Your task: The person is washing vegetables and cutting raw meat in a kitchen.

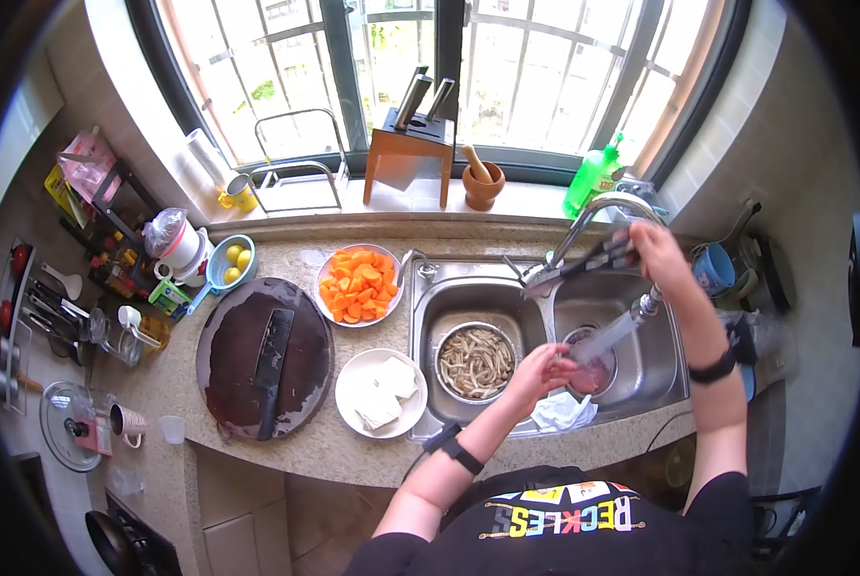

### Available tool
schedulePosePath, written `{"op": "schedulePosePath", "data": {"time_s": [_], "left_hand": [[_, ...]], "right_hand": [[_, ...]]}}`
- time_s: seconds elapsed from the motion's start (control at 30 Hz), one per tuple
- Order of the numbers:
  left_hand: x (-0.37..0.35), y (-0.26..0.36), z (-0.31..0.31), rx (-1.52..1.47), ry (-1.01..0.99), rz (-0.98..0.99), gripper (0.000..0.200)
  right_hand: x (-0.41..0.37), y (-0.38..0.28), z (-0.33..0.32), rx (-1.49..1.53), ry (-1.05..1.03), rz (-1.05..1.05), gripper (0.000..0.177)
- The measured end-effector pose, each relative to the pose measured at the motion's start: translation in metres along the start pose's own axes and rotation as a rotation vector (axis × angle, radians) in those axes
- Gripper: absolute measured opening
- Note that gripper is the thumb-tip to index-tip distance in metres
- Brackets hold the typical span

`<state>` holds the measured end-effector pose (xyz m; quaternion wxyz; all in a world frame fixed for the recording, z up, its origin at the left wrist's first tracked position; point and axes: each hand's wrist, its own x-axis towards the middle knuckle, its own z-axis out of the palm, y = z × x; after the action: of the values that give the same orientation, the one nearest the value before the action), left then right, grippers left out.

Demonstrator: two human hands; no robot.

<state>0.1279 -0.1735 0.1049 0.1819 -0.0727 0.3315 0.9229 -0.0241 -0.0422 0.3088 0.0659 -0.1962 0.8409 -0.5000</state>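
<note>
Over the right sink basin [649, 379], my right hand [656, 252] is closed around the black handles of a pair of scissors [588, 264], their metal blades pointing left. Water runs from the faucet [632, 202] through its nozzle toward my left hand [542, 372]. That hand has its fingers apart and holds nothing, near the divider between the basins. Below the stream is a metal bowl [610, 372] with something reddish in it, partly hidden by water. A metal bowl of shrimp [476, 361] sits in the left basin. A white cloth [564, 412] lies at the sink's front edge.
Left of the sink stand a plate of cut carrots [357, 285], a white bowl of tofu [382, 392] and a round cutting board [224, 355] carrying a cleaver [273, 360]. A knife block [409, 154], mortar [483, 187] and green bottle [591, 180] line the windowsill.
</note>
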Motion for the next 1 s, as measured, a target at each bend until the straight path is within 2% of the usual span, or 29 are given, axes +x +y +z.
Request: {"op": "schedulePosePath", "data": {"time_s": [0.03, 0.13, 0.27, 0.3, 0.37, 0.57, 0.6, 0.63, 0.8, 0.87, 1.0], "left_hand": [[0.001, -0.016, -0.020, -0.027, 0.058, -0.006, 0.031], [-0.015, -0.050, -0.051, -0.052, 0.228, -0.039, 0.026], [-0.037, -0.070, -0.073, -0.127, 0.291, -0.069, 0.026], [-0.039, -0.071, -0.079, -0.136, 0.293, -0.064, 0.026], [-0.042, -0.067, -0.085, -0.142, 0.310, -0.041, 0.026], [-0.046, -0.049, -0.099, -0.157, 0.368, 0.022, 0.025], [-0.045, -0.048, -0.101, -0.159, 0.369, 0.025, 0.025], [-0.045, -0.047, -0.103, -0.164, 0.372, 0.030, 0.025], [-0.040, -0.048, -0.109, -0.184, 0.375, 0.023, 0.025], [-0.038, -0.051, -0.110, -0.185, 0.372, 0.010, 0.025], [-0.034, -0.052, -0.109, -0.177, 0.370, -0.017, 0.024]], "right_hand": [[0.025, -0.011, -0.006, -0.095, -0.055, -0.044, 0.039], [0.085, -0.074, 0.012, -0.099, 0.041, -0.075, 0.040], [0.165, -0.124, 0.046, -0.173, 0.087, -0.147, 0.046], [0.184, -0.130, 0.060, -0.259, 0.188, -0.121, 0.047], [0.209, -0.145, 0.079, -0.367, 0.165, -0.121, 0.052], [0.274, -0.144, 0.130, -0.466, 0.192, -0.094, 0.054], [0.273, -0.145, 0.138, -0.443, 0.196, -0.147, 0.049], [0.273, -0.148, 0.142, -0.519, 0.224, -0.142, 0.052], [0.293, -0.150, 0.141, -0.591, 0.228, -0.117, 0.055], [0.309, -0.141, 0.136, -0.539, 0.225, -0.186, 0.055], [0.305, -0.136, 0.145, -0.582, 0.199, -0.193, 0.056]]}}
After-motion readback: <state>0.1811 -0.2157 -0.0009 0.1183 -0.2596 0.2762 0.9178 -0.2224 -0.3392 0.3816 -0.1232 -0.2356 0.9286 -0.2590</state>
